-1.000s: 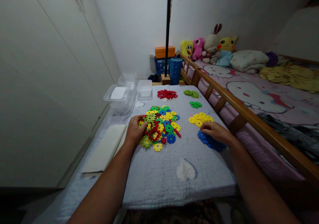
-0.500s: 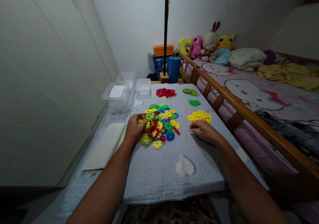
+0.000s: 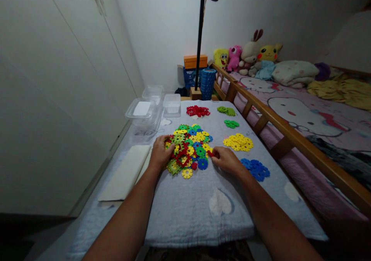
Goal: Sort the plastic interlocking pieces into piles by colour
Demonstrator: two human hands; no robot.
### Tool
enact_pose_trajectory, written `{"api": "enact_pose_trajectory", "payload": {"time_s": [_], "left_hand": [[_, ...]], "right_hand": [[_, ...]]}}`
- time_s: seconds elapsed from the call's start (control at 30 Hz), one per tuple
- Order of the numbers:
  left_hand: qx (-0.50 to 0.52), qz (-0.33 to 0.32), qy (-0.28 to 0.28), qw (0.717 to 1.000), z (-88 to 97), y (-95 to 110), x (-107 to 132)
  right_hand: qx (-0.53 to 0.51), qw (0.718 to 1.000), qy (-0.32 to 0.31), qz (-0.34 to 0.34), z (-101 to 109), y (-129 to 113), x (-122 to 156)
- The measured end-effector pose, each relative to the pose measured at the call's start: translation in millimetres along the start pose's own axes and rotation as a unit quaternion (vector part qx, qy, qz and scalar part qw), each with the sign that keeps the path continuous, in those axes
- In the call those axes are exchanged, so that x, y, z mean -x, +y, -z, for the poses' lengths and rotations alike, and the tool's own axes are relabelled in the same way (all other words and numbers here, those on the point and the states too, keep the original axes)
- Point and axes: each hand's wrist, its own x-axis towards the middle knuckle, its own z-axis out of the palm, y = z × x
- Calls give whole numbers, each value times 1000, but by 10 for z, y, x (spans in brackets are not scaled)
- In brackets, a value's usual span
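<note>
A mixed pile of flower-shaped plastic building discs [image 3: 189, 145] in yellow, green, blue and red lies mid-table. My left hand [image 3: 161, 152] rests against the left side of this pile, thumb and fingers apart, its fingertips partly hidden among the pieces. At the right edge, my right hand [image 3: 227, 160] pinches a narrow red plastic piece [image 3: 211, 153] between thumb and fingers. Beyond the pile is a red heap [image 3: 198, 111]. Sorted groups lie along the right: light green pieces [image 3: 226, 111], green discs [image 3: 231, 123], yellow discs [image 3: 238, 142] and blue discs [image 3: 255, 169].
Clear plastic containers [image 3: 141, 109] stand at the back left. A folded cream sheet [image 3: 124, 172] lies left of my left forearm. A wooden bed rail [image 3: 272, 118] runs along the table's right side. A black pole [image 3: 199, 40] rises behind the table.
My right hand has moved left from beside the yellow and blue discs to the pile's edge and taken hold of the red piece. The blue discs are now uncovered. The view has shifted slightly.
</note>
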Motion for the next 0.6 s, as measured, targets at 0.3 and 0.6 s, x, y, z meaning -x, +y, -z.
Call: {"api": "enact_pose_trajectory", "payload": {"time_s": [0.3, 0.6], "left_hand": [[5, -2, 4, 1000, -11, -18, 5], [8, 5, -4, 1000, -25, -47, 5]], "right_hand": [[-88, 994, 69, -2, 459, 62, -514], [-239, 948, 116, -173, 205, 264, -1507]]}}
